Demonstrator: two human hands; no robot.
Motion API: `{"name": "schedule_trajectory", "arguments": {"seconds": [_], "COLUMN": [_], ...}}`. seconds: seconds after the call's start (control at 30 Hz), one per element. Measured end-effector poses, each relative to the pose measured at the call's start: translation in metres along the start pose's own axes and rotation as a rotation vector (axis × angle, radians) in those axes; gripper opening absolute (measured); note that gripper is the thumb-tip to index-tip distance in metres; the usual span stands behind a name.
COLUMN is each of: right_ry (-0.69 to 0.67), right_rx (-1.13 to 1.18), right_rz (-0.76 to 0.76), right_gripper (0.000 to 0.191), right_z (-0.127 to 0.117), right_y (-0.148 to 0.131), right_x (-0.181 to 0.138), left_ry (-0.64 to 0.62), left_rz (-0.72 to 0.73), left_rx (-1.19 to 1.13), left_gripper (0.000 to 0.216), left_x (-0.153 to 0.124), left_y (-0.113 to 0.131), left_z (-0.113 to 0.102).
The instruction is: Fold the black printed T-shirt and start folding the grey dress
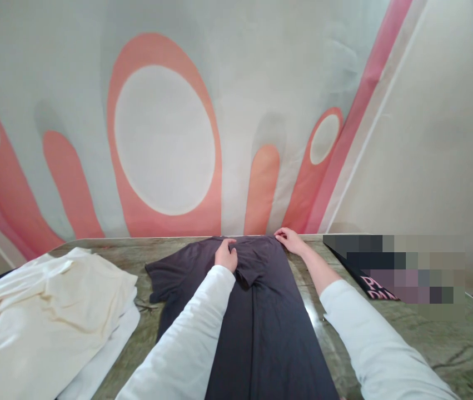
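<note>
A dark grey T-shirt [261, 328] lies spread lengthwise on a marbled green table [428, 339], its collar end toward the wall. My left hand [226, 255] rests near the collar, fingers curled and pinching the cloth. My right hand [288, 240] sits at the shirt's far right shoulder, fingers pinched on the edge of the fabric. One short sleeve [165, 280] sticks out to the left; the right side looks folded inward. Both arms wear white long sleeves.
A pile of cream and white garments [48, 311] covers the table's left side. A dark item with pink lettering [372, 286], partly blurred out, lies at the right. A wall with orange-and-white oval shapes [163, 139] stands right behind the table's far edge.
</note>
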State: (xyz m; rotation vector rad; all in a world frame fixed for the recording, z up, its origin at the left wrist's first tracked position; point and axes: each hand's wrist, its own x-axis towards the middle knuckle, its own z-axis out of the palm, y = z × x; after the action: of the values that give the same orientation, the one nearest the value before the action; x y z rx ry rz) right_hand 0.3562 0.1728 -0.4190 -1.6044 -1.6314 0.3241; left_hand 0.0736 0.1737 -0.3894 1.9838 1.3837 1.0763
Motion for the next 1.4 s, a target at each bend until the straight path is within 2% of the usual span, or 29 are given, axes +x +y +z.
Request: {"name": "schedule_trajectory", "arguments": {"seconds": [0.23,0.47,0.53,0.63,0.7,0.73,0.83,0.9,0.93,1.03,1.2,1.4], "right_ry": [0.067,0.095,0.114,0.164,0.197,0.204,0.191,0.177,0.172,0.179,0.252,0.310], "right_rx": [-0.045,-0.069,-0.087,-0.132,-0.176,-0.201,-0.274,-0.317,-0.336,-0.377,-0.412,-0.403], "right_rz": [0.025,0.075,0.091,0.121,0.150,0.164,0.201,0.220,0.227,0.241,0.234,0.098], "right_gripper": [0.012,0.008,0.010,0.016,0.022,0.024,0.031,0.031,0.031,0.028,0.025,0.017], "right_z": [0.005,0.010,0.012,0.010,0.006,0.004,-0.001,-0.002,-0.001,0.004,0.007,0.003], "right_y": [0.017,0.022,0.020,0.016,0.013,0.011,0.007,0.004,0.003,0.000,-0.003,-0.018], "right_x": [0.010,0.017,0.016,0.012,0.009,0.007,0.003,0.001,0.000,0.000,-0.002,-0.010], "left_ry": [0.023,0.107,0.112,0.091,0.009,-0.069,-0.398,-0.568,-0.612,-0.648,-0.702,-0.706], "left_rz": [-0.027,-0.045,-0.024,0.089,0.208,0.273,0.439,0.479,0.481,0.472,0.420,0.399], "left_rx": [0.028,0.060,0.090,0.239,0.364,0.407,0.482,0.521,0.539,0.560,0.492,0.448], "left_gripper": [0.023,0.027,0.028,0.030,0.029,0.027,0.036,0.048,0.053,0.063,0.081,0.088], "left_x": [-0.001,-0.002,-0.003,-0.008,-0.013,-0.017,-0.028,-0.036,-0.039,-0.046,-0.045,-0.043], "left_y": [0.003,0.006,0.009,0.022,0.034,0.040,0.052,0.053,0.052,0.046,0.044,0.043], "left_z": [0.001,0.002,0.001,-0.004,-0.006,-0.005,0.001,0.008,0.011,0.017,0.013,0.013]}}
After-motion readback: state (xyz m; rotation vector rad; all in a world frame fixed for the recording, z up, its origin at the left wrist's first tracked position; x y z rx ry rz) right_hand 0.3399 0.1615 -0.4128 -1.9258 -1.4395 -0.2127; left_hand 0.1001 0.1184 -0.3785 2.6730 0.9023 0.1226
